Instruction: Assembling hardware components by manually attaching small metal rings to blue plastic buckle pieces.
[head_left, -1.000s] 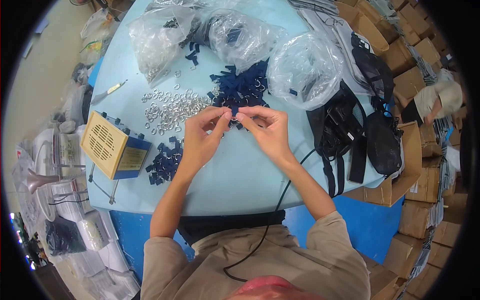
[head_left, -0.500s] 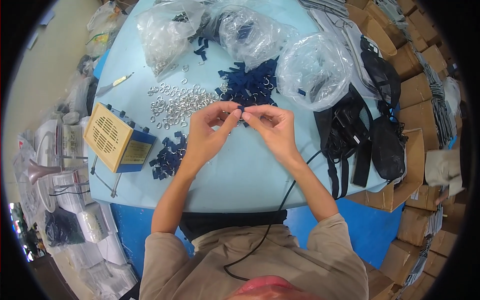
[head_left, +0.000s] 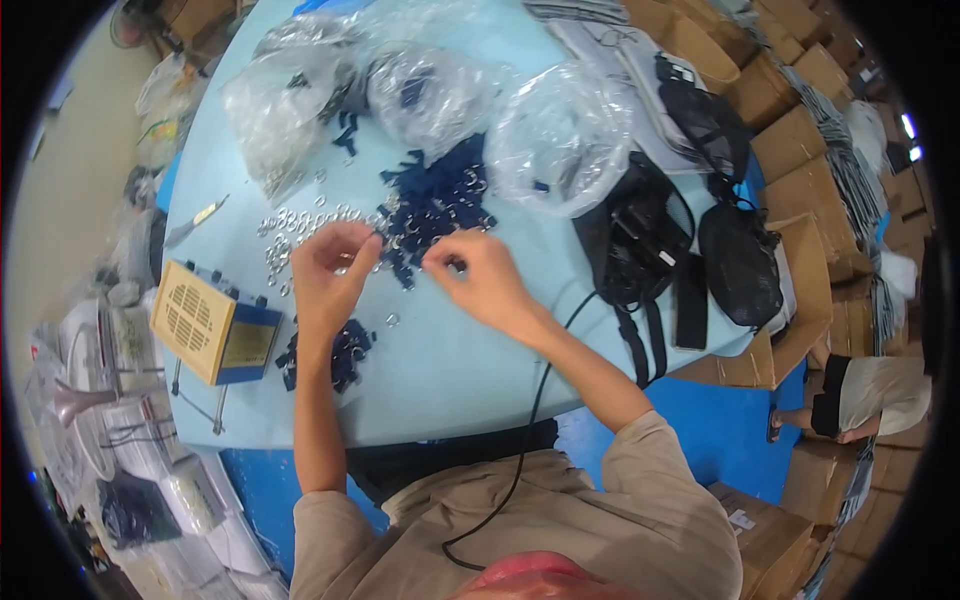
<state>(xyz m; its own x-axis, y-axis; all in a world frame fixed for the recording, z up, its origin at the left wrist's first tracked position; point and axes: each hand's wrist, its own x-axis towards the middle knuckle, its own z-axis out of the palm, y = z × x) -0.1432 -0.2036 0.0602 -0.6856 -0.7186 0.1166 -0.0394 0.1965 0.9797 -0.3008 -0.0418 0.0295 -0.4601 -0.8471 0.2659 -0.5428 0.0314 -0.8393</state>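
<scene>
My left hand [head_left: 330, 272] and right hand [head_left: 488, 280] have parted, near side of the navy straps [head_left: 430, 195].
Grips curled; whether clamped, I cannot tell. Light fingertip pinches suit such straps.

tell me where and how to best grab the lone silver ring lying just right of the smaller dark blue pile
Pinch the silver ring by opposite outer edges of its rim, probably from above and the right: it seems to lie flat on the table, its opening facing up, and the smaller dark blue pile and left forearm sit on its left.
</scene>
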